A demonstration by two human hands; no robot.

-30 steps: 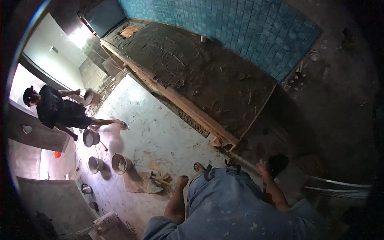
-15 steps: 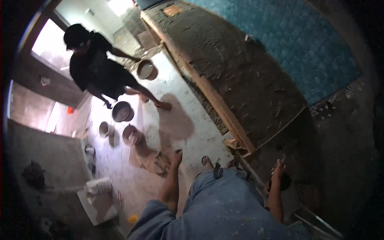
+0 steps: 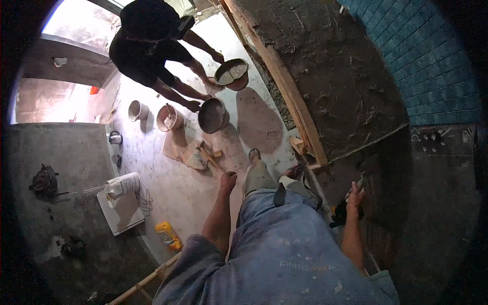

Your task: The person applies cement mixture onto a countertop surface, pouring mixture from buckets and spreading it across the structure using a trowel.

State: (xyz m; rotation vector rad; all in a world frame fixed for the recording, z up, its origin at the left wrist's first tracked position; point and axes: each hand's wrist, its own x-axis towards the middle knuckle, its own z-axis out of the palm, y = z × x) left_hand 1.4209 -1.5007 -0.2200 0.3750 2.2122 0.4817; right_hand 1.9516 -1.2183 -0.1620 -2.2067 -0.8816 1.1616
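My left hand [image 3: 228, 180] is closed in a fist above the pale floor. A narrow wooden strip [image 3: 211, 158] runs up close to it, but whether the fist touches it cannot be made out. My right hand [image 3: 355, 195] is closed around a slim greyish object [image 3: 361, 181] of unclear kind, beside the dark wall-side floor. Just below it is a black bundle [image 3: 339, 215]. In front of me a bent-over person [image 3: 147, 46] in dark clothes has one hand at a bucket of grey mix [image 3: 232, 74] and the other at a dark bucket [image 3: 213, 115].
A pale bucket [image 3: 138, 111] and a pinkish bucket [image 3: 170, 118] stand at left. A wooden edge board [image 3: 284, 86] borders the raised mortar bed [image 3: 351, 81], with blue tiles [image 3: 432, 61] beyond. A white sack [image 3: 122, 185], yellow bag [image 3: 168, 235] and kettle [image 3: 116, 137] lie around the left side.
The person has come nearer and bent down, bringing the mix bucket and the dark bucket toward me. My view has turned, and both my hands appear slightly higher in it.
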